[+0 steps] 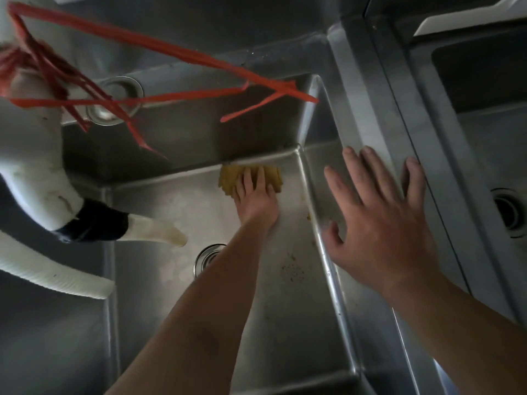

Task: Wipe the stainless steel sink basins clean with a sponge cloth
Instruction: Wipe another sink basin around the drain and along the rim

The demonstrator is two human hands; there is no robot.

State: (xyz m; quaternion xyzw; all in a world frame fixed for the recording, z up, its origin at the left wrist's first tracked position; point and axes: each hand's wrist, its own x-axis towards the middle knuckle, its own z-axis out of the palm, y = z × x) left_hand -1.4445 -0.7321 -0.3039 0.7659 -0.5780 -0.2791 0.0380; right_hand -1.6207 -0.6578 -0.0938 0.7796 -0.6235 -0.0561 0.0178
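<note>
Left hand [256, 195] presses the yellow sponge cloth [251, 178] flat against the far corner of the middle basin [176, 206]. Right hand [379, 223], released, fingers spread, rests on the divider rim [368, 132]. Brown specks [292, 270] remain on the floor; right basin [490, 155] appears untouched

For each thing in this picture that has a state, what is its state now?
sponge cloth: bunched, pressed against the basin's far wall.
left hand: flat on the cloth, fingers straight.
right hand: open, fingers spread over the sink's right rim.
sink basin: crumbs on the floor near the right wall.
drain: partly hidden by the forearm.
</note>
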